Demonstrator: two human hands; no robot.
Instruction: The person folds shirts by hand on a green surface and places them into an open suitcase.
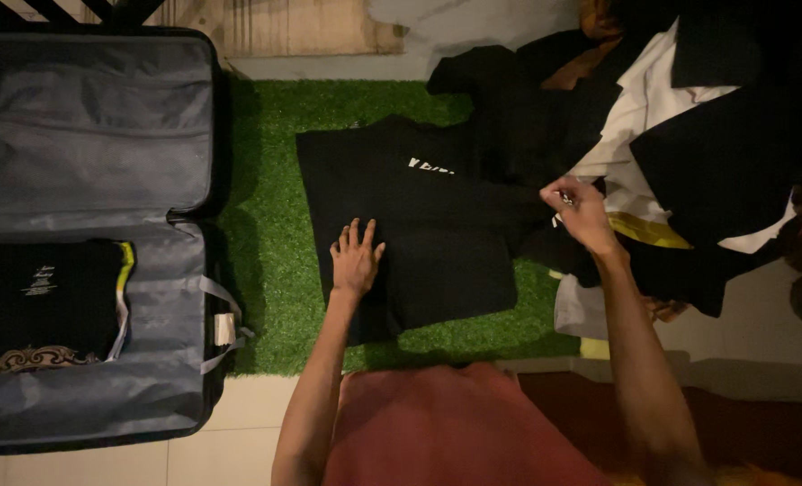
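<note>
Two hands on a black T-shirt, one pressing and one pinching

Two bare hands work a black T-shirt (419, 225) that lies on a green artificial-grass mat (270, 270).

Near field: the person's red garment (446, 423) fills the lower edge of the view, and both forearms extend forward from it.

Left hand (356, 259): laid palm-down on the lower left part of the shirt, fingers spread and flat. It grips nothing. Judging by this posture, it acts as an anchor that keeps the fabric from sliding on the mat.

Right hand (581, 211): raised at the shirt's right edge, fingertips drawn together in a pinch. The pinch appears to close on the dark cloth of the sleeve area, though a small pale item also shows at the fingertips and cannot be identified. Held against the anchored body of the shirt, this pinch would control a fold or a pull of that side.

Appearance of the shirt: black, spread mostly flat, roughly rectangular, with a small white print near the upper middle. The right side merges into neighbouring dark cloth, so its outline there is unclear.

Left of the mat: an open grey-lined suitcase (95, 144) holds a folded black garment (45, 297) in its nearer half.

Far right: a loose pile of black, white and yellow clothes (689, 117) sits just beyond the right hand.
</note>
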